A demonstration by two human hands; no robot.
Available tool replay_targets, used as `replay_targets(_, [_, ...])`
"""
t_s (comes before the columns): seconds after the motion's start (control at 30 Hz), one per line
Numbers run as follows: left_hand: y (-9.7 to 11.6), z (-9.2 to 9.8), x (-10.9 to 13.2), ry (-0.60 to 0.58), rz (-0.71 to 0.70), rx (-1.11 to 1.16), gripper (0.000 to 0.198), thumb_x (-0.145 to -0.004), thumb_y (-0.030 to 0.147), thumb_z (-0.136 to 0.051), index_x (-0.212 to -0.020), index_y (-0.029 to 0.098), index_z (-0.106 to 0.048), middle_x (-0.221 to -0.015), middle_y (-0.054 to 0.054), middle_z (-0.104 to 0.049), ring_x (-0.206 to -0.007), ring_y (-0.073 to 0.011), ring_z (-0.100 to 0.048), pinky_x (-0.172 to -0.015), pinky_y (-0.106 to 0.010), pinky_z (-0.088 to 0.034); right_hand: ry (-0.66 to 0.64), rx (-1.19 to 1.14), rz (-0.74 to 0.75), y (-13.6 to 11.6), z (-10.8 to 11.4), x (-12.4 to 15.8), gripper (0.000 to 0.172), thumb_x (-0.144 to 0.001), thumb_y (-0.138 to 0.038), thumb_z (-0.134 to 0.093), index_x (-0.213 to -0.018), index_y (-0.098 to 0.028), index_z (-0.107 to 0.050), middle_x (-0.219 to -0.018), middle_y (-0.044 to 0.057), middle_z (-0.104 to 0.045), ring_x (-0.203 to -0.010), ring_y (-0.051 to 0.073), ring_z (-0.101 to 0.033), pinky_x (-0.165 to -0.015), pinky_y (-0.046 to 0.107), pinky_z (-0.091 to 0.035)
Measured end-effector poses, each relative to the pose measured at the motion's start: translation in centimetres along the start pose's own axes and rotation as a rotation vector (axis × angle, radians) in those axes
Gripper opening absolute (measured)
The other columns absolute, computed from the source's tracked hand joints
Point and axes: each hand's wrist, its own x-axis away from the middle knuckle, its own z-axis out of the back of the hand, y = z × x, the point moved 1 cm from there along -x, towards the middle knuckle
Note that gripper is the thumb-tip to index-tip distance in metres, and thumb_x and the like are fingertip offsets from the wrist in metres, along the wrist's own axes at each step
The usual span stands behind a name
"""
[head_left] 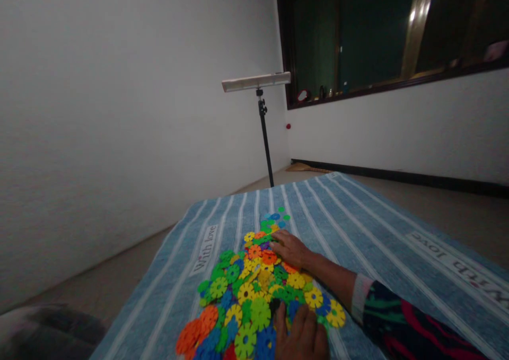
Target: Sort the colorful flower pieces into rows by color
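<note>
A spread-out heap of flat, notched plastic disc pieces [260,312] in yellow, green, orange, blue and other colours lies on a striped blue cloth [155,296]. My right hand [289,248] reaches in from the right, palm down over the far part of the heap, its fingers stretched toward orange and purple discs. Low in the view, my left hand [302,333] rests on the near right part of the heap. One of its digits stands apart from the rest, beside a black disc [274,304]. I make out no piece lifted in either hand.
A few loose green and blue discs [281,217] lie beyond the heap. Past the cloth's far edge stands a lamp [256,82] on a black pole. A white wall [119,111] runs along the left, and a dark window [369,36] is at the back right.
</note>
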Motion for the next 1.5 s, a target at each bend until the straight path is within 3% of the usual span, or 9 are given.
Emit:
replay_targets(0.13, [-0.2,-1.0,0.5,-0.015,0.053,0.037,0.008,-0.079,0.021,-0.063,-0.086,0.024,-0.065,-0.093,-0.004,-0.073,-0.095,-0.0233,-0.067,-0.108,-0.054,-0.038,0.079,-0.019,-0.054,0.2,2.8,3.0,0.035,-0.093,-0.038,-0.053,-0.123,-0.020,-0.061,-0.126,0.011,-0.062,-0.118,0.024,-0.055,-0.105,0.039,-0.039])
replay_targets(0.23, [0.0,-0.7,0.1,-0.044,0.112,0.065,0.012,-0.076,0.020,-0.062,-0.087,0.023,-0.064,-0.092,-0.006,-0.071,-0.096,-0.0262,-0.064,-0.108,-0.060,-0.035,0.094,-0.038,-0.121,0.2,3.8,5.9,0.032,-0.093,-0.039,-0.052,-0.112,-0.018,-0.065,-0.114,0.012,-0.066,-0.108,0.026,-0.059,-0.100,0.043,-0.043])
replay_targets(0.43, [-0.3,3.0,-2.2,-0.277,0.155,0.043,0.018,-0.081,0.008,-0.053,-0.091,0.019,-0.063,-0.096,-0.007,-0.070,-0.102,-0.0266,-0.062,-0.104,-0.060,-0.038,0.089,-0.172,-0.130,-3.5,1.4,8.6,0.035,-0.097,-0.039,-0.043,-0.117,-0.020,-0.065,-0.118,0.007,-0.068,-0.111,0.021,-0.061,-0.099,0.035,-0.046])
replay_targets(0.57, [-0.6,4.9,-2.6,-0.360,0.202,0.003,0.016,-0.086,0.008,-0.051,-0.090,0.018,-0.063,-0.098,-0.007,-0.069,-0.099,-0.0259,-0.062,-0.099,-0.055,-0.044,0.149,-0.210,-0.181,-4.3,2.0,9.7,0.043,-0.095,-0.044,-0.042,-0.122,-0.018,-0.063,-0.124,0.011,-0.065,-0.116,0.024,-0.059,-0.103,0.040,-0.044])
replay_targets(0.73, [-0.8,5.7,-2.5,-0.367,0.253,-0.023,0.014,-0.090,0.012,-0.051,-0.090,0.018,-0.063,-0.098,-0.006,-0.069,-0.101,-0.0252,-0.062,-0.094,-0.049,-0.046,0.211,-0.228,-0.244,-4.3,2.7,12.7,0.042,-0.093,-0.047,-0.039,-0.109,-0.019,-0.067,-0.108,0.012,-0.069,-0.107,0.028,-0.062,-0.099,0.045,-0.046])
replay_targets(0.9, [-1.8,6.2,-2.7,-0.344,0.299,-0.040,0.014,-0.091,0.013,-0.051,-0.092,0.019,-0.063,-0.098,-0.007,-0.068,-0.098,-0.0250,-0.063,-0.086,-0.044,-0.049,0.236,-0.293,-0.239,-5.9,2.2,13.8,0.048,-0.092,-0.050,-0.039,-0.114,-0.017,-0.066,-0.117,0.012,-0.069,-0.111,0.026,-0.063,-0.100,0.041,-0.047])
replay_targets(1.13, [-0.6,7.0,-1.3,-0.205,0.257,0.014,0.015,-0.093,0.015,-0.049,-0.099,0.019,-0.061,-0.113,-0.007,-0.069,-0.111,-0.0247,-0.062,-0.107,-0.058,-0.036,0.303,-0.304,-0.275,-5.0,5.0,15.2,0.053,-0.090,-0.058,-0.038,-0.093,-0.016,-0.071,-0.096,0.012,-0.073,-0.093,0.028,-0.067,-0.086,0.039,-0.051])
replay_targets(1.23, [0.7,7.2,-0.8,-0.232,0.216,0.068,0.014,-0.095,0.019,-0.049,-0.101,0.019,-0.061,-0.113,-0.007,-0.069,-0.113,-0.0243,-0.061,-0.109,-0.058,-0.033,0.306,-0.308,-0.293,-4.5,5.5,16.0,0.053,-0.089,-0.060,-0.041,-0.086,-0.016,-0.070,-0.084,0.009,-0.072,-0.082,0.028,-0.067,-0.077,0.036,-0.051])
replay_targets(1.5, [1.3,7.0,-0.6,-0.316,0.189,0.107,0.014,-0.092,0.028,-0.056,-0.100,0.019,-0.062,-0.113,-0.008,-0.067,-0.112,-0.0253,-0.061,-0.109,-0.056,-0.036,0.306,-0.310,-0.289,-4.2,5.2,16.4,0.050,-0.088,-0.059,-0.045,-0.092,-0.017,-0.073,-0.094,0.009,-0.075,-0.090,0.028,-0.068,-0.082,0.036,-0.052])
